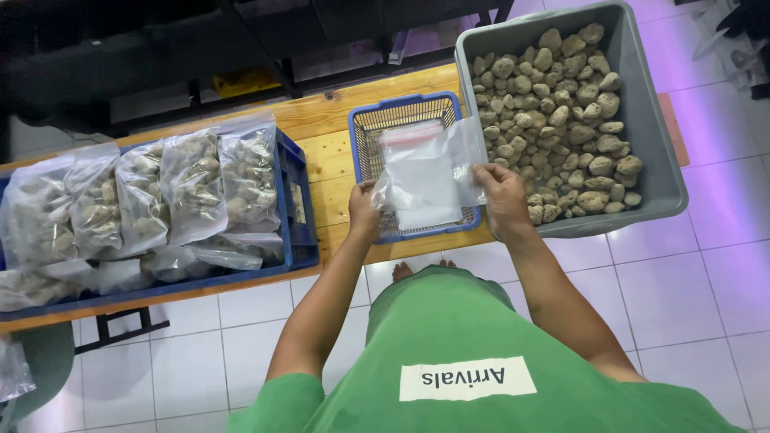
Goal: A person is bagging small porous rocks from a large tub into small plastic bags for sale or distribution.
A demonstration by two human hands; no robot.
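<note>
A clear empty plastic bag [425, 172] with a red zip strip hangs between both hands above a small blue mesh basket [401, 108]. My left hand [365, 210] pinches its lower left corner. My right hand [499, 196] grips its right edge, next to the grey tub. The grey tub [654, 144] on the right is filled with several rough beige stones [561, 120]. More clear bags lie flat inside the blue basket under the held bag.
A blue crate [298, 216] on the left holds several sealed clear bags of stones [160, 192]. Everything stands on a narrow wooden bench [329, 144]. White floor tiles lie below, and dark shelving runs behind the bench.
</note>
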